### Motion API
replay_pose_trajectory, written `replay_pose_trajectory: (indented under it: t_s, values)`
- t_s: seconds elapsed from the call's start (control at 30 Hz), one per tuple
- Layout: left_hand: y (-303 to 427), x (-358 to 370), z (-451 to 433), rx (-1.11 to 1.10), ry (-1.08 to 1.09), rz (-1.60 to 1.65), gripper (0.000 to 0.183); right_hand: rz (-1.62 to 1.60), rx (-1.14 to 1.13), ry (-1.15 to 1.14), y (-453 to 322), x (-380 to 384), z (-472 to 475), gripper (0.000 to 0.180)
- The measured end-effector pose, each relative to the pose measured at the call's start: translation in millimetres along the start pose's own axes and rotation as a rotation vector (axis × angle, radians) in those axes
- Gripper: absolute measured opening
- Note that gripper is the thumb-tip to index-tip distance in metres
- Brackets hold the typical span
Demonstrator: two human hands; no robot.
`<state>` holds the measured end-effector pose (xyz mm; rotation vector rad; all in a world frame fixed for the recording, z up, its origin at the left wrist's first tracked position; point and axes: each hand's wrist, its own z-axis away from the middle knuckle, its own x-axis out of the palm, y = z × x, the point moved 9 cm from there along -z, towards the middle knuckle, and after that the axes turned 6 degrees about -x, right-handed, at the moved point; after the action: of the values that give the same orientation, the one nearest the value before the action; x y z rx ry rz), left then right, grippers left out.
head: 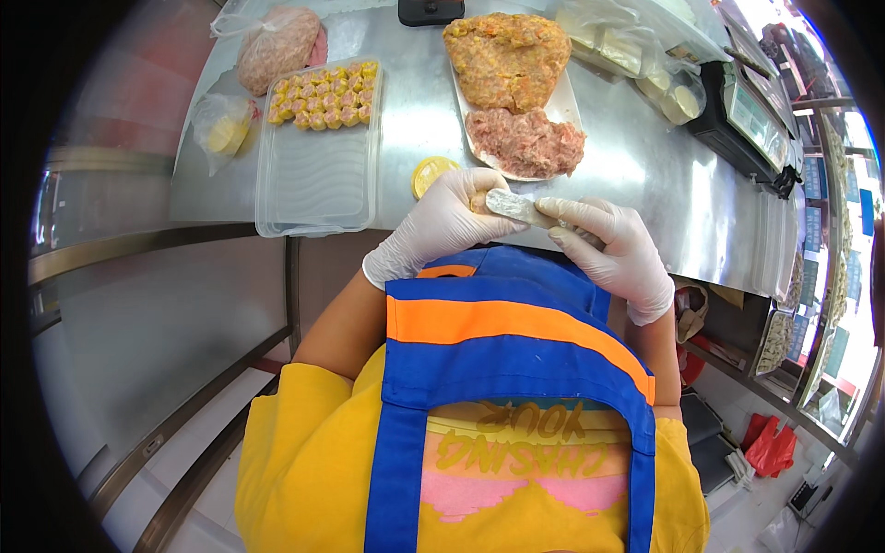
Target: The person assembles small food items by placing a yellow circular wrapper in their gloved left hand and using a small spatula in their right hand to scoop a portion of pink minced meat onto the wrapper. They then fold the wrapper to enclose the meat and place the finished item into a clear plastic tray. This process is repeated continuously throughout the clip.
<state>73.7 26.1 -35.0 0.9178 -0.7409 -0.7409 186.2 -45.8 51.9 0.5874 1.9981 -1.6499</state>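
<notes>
My left hand (449,214), in a white glove, is curled around a small dumpling (478,202), of which only a bit shows between thumb and forefinger. My right hand (612,249), gloved too, grips a flat metal filling spatula (510,206) whose rounded blade lies against the dumpling. Just beyond my left hand is a stack of round yellow wrappers (434,174). A white tray (567,97) bears pink minced meat (525,142) and a larger orange-yellow filling mound (508,59). To the left, a clear plastic box (318,180) has rows of yellow-wrapped dumplings (328,93) at its far end.
A bag of minced meat (276,48) and a bag with yellow wrappers (225,131) lie at the left of the metal table (415,104). Bagged pale wrappers (671,93) and a weighing scale (747,117) stand at the right. Stacked clear lids (778,242) sit at the right edge.
</notes>
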Motion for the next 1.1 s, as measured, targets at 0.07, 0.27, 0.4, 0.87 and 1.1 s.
replay_pose_trajectory:
  t_s: [0.07, 0.27, 0.4, 0.87, 1.1]
  values:
    - [9.2, 3.8, 2.3, 0.133, -0.019, -0.157, 0.023, 0.007, -0.005, -0.046, -1.7, 3.9, -0.7, 0.028]
    - [6.8, 9.6, 5.6, 0.067, -0.083, 0.024, 0.027, 0.024, -0.002, -0.067, 4.7, -13.0, 0.4, 0.027]
    - [-1.1, -6.6, 2.2, 0.073, 0.012, 0.07, 0.016, -0.252, 0.076, 0.054, 13.5, -19.2, 9.7, 0.028]
    - [-69.6, -172.9, 29.6, 0.3, 0.495, 0.884, 0.031, -0.423, 0.325, 0.212, 79.3, -5.7, 42.1, 0.031]
    - [-83.1, -214.0, 59.3, 0.154, 0.802, 0.499, 0.023, -0.436, 0.404, 0.173, 91.7, 4.5, 50.6, 0.032]
